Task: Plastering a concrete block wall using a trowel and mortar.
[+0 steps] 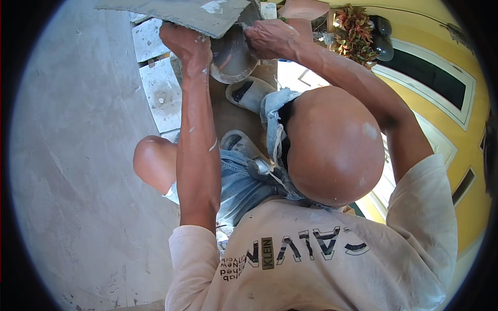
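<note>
A flat grey board [171,11], smeared with pale mortar, reaches across the top of the head view. Up against its lower edge is my left hand [185,42], closed on the board, with the fingers hidden beneath it. Below the board's right part sits a grey bucket [233,58], wet and smeared around the rim; the board covers part of its mouth. My right hand [272,39] is curled closed beside the bucket's right side. What its fingers hold is hidden. Pale splashes mark both forearms.
A smooth grey wall surface [93,155] fills the left side. White speckled blocks [161,88] line its edge. My sandalled feet [251,93] are below the bucket, between bent knees. To the right are a reddish plant [355,33], a yellow wall [480,93] and a white-framed window [425,78].
</note>
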